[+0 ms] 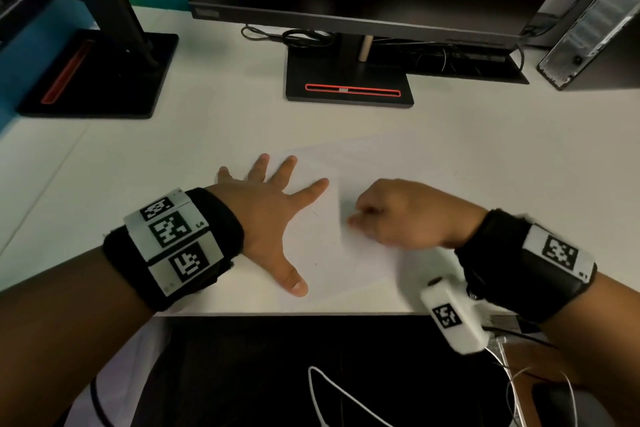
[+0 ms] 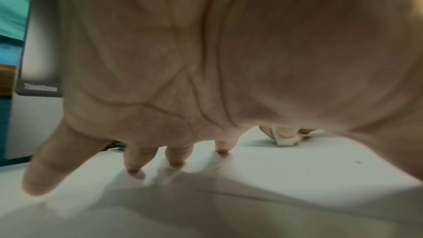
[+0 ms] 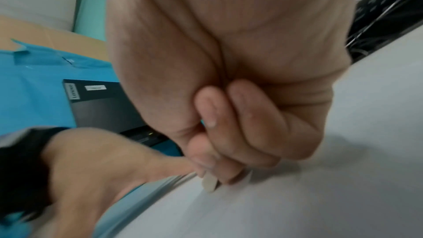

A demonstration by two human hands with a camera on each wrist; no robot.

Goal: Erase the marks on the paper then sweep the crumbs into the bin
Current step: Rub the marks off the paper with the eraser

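Observation:
A white sheet of paper point(image 1: 374, 166) lies on the white desk point(image 1: 173, 156) near its front edge. My left hand point(image 1: 273, 215) lies flat on the paper's left part, fingers spread and straight, holding it down. My right hand point(image 1: 391, 215) is curled, blurred, just right of it, pinching a small whitish eraser point(image 3: 210, 185) whose tip touches the paper point(image 3: 297, 205). The same eraser point(image 2: 287, 139) shows beyond my left hand point(image 2: 178, 160) in the left wrist view. A few tiny dark specks point(image 2: 358, 162) lie on the sheet. No bin shows in any view.
A monitor on a black stand point(image 1: 349, 83) faces me at the back centre, cables behind it. A second black stand point(image 1: 100, 73) sits back left. A computer case point(image 1: 588, 17) stands back right. White cables point(image 1: 346, 395) hang below the desk edge.

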